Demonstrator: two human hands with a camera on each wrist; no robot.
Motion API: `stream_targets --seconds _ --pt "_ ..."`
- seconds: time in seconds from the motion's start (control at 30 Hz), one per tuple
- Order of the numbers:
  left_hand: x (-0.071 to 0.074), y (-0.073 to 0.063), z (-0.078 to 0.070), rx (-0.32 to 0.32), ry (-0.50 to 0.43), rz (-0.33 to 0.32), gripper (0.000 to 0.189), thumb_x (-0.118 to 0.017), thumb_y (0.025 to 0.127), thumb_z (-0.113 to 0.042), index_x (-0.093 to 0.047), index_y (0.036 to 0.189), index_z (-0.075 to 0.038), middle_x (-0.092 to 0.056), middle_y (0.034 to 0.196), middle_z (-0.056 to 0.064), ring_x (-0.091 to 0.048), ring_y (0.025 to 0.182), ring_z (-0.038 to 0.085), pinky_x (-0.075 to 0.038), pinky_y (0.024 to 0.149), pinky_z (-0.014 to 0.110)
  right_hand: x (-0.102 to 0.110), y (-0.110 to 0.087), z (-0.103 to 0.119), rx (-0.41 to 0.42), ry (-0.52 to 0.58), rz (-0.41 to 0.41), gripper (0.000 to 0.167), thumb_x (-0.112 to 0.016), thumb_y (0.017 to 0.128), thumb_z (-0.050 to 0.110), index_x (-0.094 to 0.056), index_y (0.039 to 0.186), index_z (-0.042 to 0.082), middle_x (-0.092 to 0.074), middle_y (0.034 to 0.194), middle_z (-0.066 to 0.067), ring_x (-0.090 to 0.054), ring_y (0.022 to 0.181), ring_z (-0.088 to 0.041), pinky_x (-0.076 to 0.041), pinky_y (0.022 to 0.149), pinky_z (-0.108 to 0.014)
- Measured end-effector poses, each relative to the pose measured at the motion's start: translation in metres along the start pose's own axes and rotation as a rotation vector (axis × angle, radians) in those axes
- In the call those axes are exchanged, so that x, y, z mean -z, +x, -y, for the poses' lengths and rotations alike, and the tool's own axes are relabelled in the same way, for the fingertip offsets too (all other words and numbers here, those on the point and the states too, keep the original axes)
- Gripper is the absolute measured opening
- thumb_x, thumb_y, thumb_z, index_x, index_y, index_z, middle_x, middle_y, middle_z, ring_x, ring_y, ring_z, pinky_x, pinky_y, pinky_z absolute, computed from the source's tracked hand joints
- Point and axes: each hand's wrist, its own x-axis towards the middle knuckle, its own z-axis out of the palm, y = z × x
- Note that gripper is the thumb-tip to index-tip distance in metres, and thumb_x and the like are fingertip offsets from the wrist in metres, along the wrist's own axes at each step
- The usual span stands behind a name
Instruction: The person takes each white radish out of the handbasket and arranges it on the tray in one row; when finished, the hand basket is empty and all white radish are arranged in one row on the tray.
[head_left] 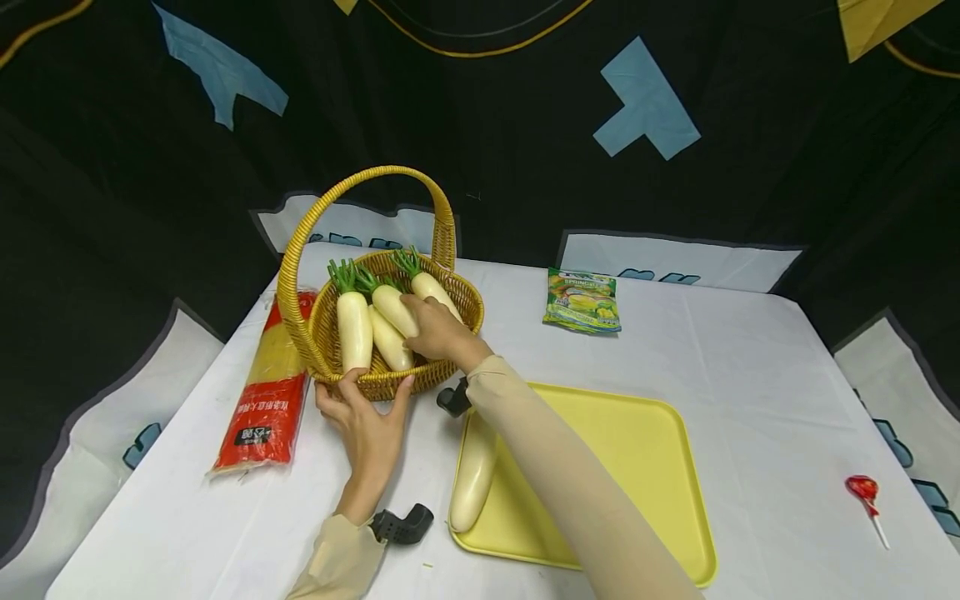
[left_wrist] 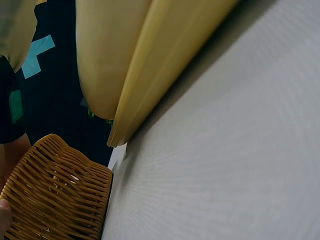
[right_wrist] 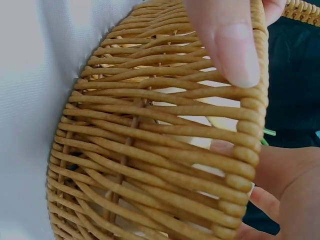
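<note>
Both hands [head_left: 366, 423] [head_left: 441, 332] close together, right foremost

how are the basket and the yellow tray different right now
The basket is woven, with a tall handle; the tray is smooth, shallow and handleless. The basket holds four white radishes; the tray shows one pale vegetable. The left hand grips the basket; neither hand holds the tray. Both carry pale, elongated vegetables.
</note>
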Motion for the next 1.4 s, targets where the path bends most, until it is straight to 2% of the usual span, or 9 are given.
stream_targets --seconds 0.37,0.6,0.77,0.9,1.13,1.23,1.4 --pt "0.000 0.000 0.000 -0.002 0.000 -0.005 0.067 -0.072 0.072 -0.044 -0.037 0.115 -0.007 -0.004 0.138 0.029 -0.014 0.127 0.044 -0.021 0.102 0.054 -0.001 -0.002 -0.005 0.013 0.073 -0.045 0.068 -0.065 0.080 0.017 -0.032 0.140 0.014 -0.045 0.136 -0.009 -0.043 0.124 -0.022 -0.038 0.100 -0.032" --pt "0.000 0.001 0.000 -0.021 -0.005 -0.017 0.066 -0.072 0.072 -0.043 -0.037 0.115 -0.006 -0.005 0.137 0.029 -0.014 0.127 0.044 -0.020 0.102 0.054 0.000 -0.005 -0.006 0.018 0.100 -0.096 0.063 -0.061 0.080 0.012 -0.036 0.138 0.011 -0.051 0.127 -0.013 -0.051 0.108 -0.022 -0.044 0.089 -0.032" --pt "0.000 0.000 0.000 -0.016 -0.005 -0.019 0.066 -0.073 0.072 -0.042 -0.037 0.115 -0.006 -0.005 0.137 0.030 -0.014 0.127 0.044 -0.019 0.102 0.055 0.006 -0.007 -0.005 0.008 0.109 -0.103 0.063 -0.060 0.079 0.011 -0.036 0.138 0.011 -0.050 0.128 -0.014 -0.050 0.111 -0.023 -0.043 0.090 -0.032" --pt "0.001 0.001 0.000 -0.011 -0.004 -0.018 0.066 -0.073 0.072 -0.042 -0.037 0.115 -0.006 -0.005 0.137 0.029 -0.013 0.128 0.044 -0.019 0.103 0.054 0.013 -0.011 -0.007 0.009 0.107 -0.104 0.064 -0.060 0.077 0.009 -0.037 0.137 0.010 -0.051 0.127 -0.014 -0.051 0.107 -0.023 -0.045 0.086 -0.032" --pt "0.000 0.002 -0.002 -0.004 -0.005 -0.003 0.066 -0.073 0.072 -0.042 -0.036 0.116 -0.008 -0.003 0.139 0.028 -0.012 0.130 0.042 -0.021 0.103 0.055 0.030 -0.026 -0.015 0.030 0.123 -0.118 0.062 -0.060 0.076 0.007 -0.040 0.135 0.008 -0.046 0.135 -0.013 -0.045 0.120 -0.024 -0.042 0.094 -0.035" --pt "-0.001 0.002 -0.002 0.009 -0.003 0.007 0.066 -0.072 0.073 -0.043 -0.036 0.116 -0.008 -0.002 0.139 0.027 -0.011 0.130 0.042 -0.021 0.103 0.055 0.038 -0.035 -0.017 0.026 0.159 -0.131 0.062 -0.058 0.076 0.006 -0.039 0.135 0.008 -0.044 0.136 -0.012 -0.046 0.116 -0.022 -0.043 0.090 -0.035" --pt "-0.002 0.000 -0.001 0.035 -0.006 0.009 0.066 -0.071 0.073 -0.044 -0.036 0.116 -0.008 -0.001 0.140 0.027 -0.010 0.131 0.041 -0.024 0.102 0.055 0.048 -0.054 -0.024 0.008 0.240 -0.151 0.060 -0.058 0.078 0.009 -0.040 0.135 0.009 -0.048 0.131 -0.012 -0.051 0.099 -0.021 -0.045 0.077 -0.032"
